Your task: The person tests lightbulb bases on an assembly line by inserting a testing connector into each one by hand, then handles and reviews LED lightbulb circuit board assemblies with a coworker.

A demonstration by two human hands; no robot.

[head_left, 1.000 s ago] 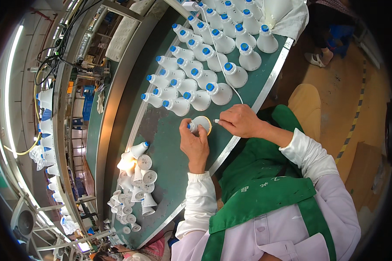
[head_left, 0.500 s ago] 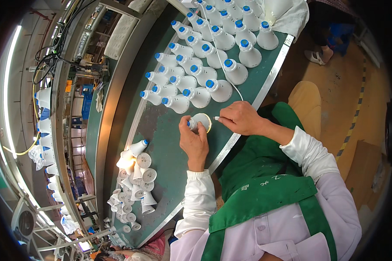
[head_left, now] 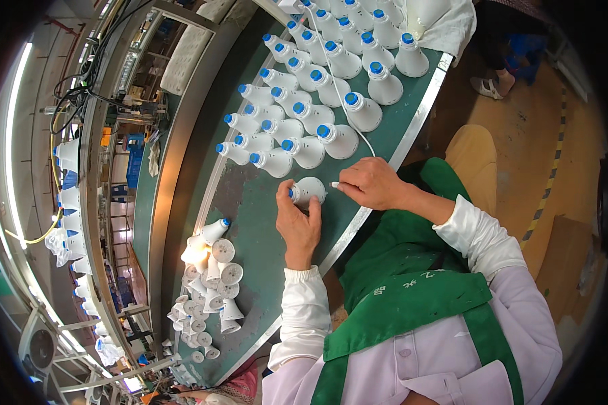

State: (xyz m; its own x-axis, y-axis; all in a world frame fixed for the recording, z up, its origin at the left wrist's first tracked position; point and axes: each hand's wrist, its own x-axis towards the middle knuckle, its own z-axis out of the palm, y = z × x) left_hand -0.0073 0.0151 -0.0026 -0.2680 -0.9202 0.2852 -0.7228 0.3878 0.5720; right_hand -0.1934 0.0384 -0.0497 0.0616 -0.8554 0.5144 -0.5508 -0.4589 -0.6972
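My left hand [head_left: 297, 226] is closed around a white cone-shaped lamp body [head_left: 311, 190], thumb on the near side and fingers on the far left. Its narrow blue-capped end points left, partly behind the fingers. My right hand [head_left: 373, 183] pinches a small white plug-like piece [head_left: 335, 184], its tip a short gap from the lamp's wide end. A thin white cable [head_left: 348, 120] comes down from the top of the bench to my right hand; its end is hidden there.
Rows of similar blue-capped lamp bodies [head_left: 307, 152] stand beyond my hands on the green bench [head_left: 257, 209]. A loose heap of white cones [head_left: 213, 300] lies left, one glowing brightly [head_left: 194, 255]. The metal bench edge [head_left: 348, 233] runs close to my body.
The yellowish glow at the held lamp's wide rim is gone. My left hand has shifted slightly left and loosened, and the lamp has turned a little. My right hand has barely moved.
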